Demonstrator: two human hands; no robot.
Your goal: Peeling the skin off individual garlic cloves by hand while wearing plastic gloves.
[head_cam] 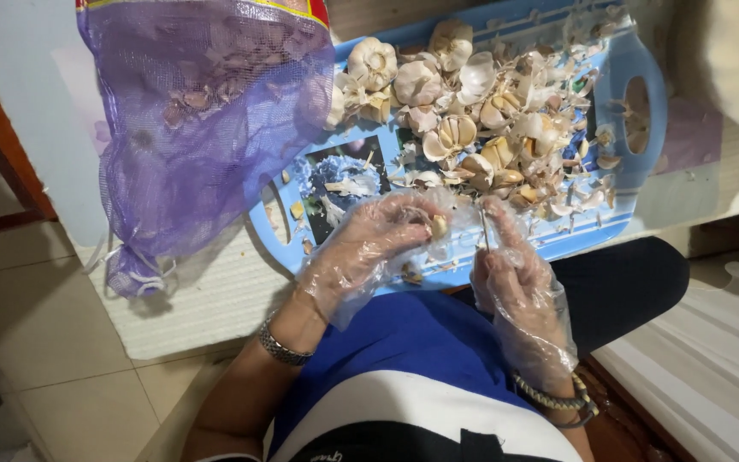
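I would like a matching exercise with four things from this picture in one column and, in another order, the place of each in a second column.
1. purple mesh bag
2. light blue plastic tray
3. single garlic clove
4. silver metal bracelet

a. on the left wrist
b. under the garlic heads and skins
c. in the left hand's fingers
d. left of the tray

Pairs: 1-d, 2-b, 3-c, 4-a
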